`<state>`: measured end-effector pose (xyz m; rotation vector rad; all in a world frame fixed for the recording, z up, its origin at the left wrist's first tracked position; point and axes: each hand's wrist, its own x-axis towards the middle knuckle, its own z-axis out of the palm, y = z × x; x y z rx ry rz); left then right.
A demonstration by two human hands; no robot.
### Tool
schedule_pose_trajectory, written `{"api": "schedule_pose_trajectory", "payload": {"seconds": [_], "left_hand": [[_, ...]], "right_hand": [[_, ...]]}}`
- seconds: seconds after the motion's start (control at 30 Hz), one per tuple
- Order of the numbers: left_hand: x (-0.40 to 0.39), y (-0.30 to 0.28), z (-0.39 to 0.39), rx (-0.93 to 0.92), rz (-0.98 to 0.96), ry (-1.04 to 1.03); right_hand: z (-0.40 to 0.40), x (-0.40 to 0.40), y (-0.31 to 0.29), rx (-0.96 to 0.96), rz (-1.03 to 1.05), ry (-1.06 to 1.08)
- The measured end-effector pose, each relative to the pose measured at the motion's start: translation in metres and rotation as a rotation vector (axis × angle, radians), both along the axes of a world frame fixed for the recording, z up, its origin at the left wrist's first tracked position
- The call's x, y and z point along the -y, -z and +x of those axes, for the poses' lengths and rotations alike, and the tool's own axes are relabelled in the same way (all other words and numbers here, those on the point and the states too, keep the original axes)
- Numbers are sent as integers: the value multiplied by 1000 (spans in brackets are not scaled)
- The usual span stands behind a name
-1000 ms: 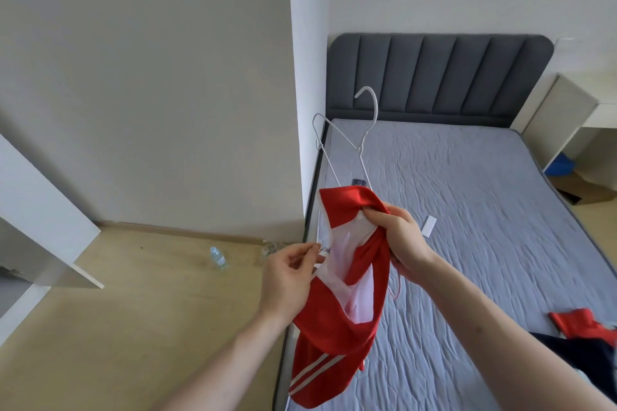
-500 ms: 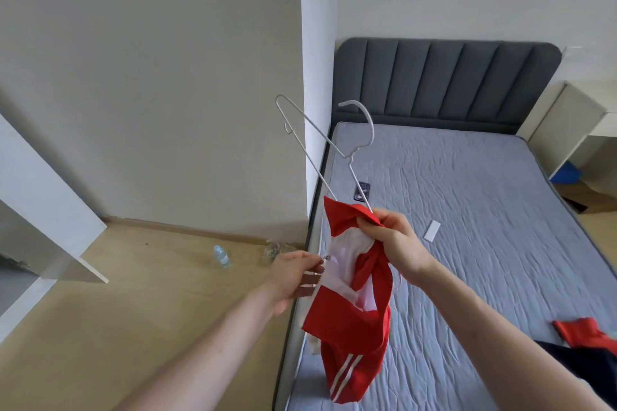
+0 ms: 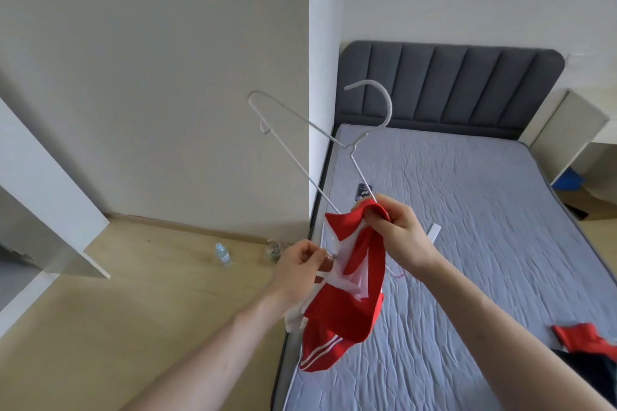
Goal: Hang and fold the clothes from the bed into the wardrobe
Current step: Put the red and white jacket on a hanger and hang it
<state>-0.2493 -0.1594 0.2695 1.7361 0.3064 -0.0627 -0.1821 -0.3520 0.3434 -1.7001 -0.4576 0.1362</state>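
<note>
I hold red shorts (image 3: 340,317) with white stripes and a white lining over the left edge of the bed (image 3: 467,210). A white wire hanger (image 3: 300,120) sticks up out of the shorts, its hook toward the headboard. My right hand (image 3: 397,233) grips the red waistband together with the hanger wire. My left hand (image 3: 300,264) pinches the white lining at the waistband's left side. More red and dark clothes (image 3: 581,344) lie at the bed's lower right.
A white wardrobe panel (image 3: 43,190) stands at the far left. A water bottle (image 3: 223,253) and a small jar (image 3: 274,251) stand on the wooden floor by the wall. A phone (image 3: 364,192) and a white tag (image 3: 434,232) lie on the mattress. A white desk (image 3: 574,130) stands to the right.
The hanger has swung left and tilted, more of it now standing out above the shorts. My left hand has shifted down along the lining, and the shorts hang more bunched.
</note>
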Motion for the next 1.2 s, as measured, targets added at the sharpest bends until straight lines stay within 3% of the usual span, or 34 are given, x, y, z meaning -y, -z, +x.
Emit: {"api": "schedule_pose_trajectory", "payload": {"seconds": [0.17, 0.4, 0.5, 0.6, 0.7, 0.87, 1.07, 1.2], "left_hand": [[-2, 19, 2, -9, 4, -9], [-15, 29, 4, -113, -137, -71], [-13, 34, 0, -157, 72, -10], [-9, 28, 0, -188, 363, 167], [-12, 4, 2, -56, 422, 199], [-1, -37, 7, 190, 441, 423], [6, -45, 25, 385, 658, 322], [3, -50, 39, 451, 660, 229]], "right_hand": [[-11, -14, -1, -193, 231, -45], [-20, -17, 10, -271, 334, -51], [-21, -20, 8, -241, 319, -37], [-18, -21, 6, -196, 134, -45], [-15, -16, 7, -225, 81, -54], [-16, -14, 0, -285, 45, -48], [-7, 0, -12, -302, -34, 39], [8, 27, -10, -202, -162, 174]]}}
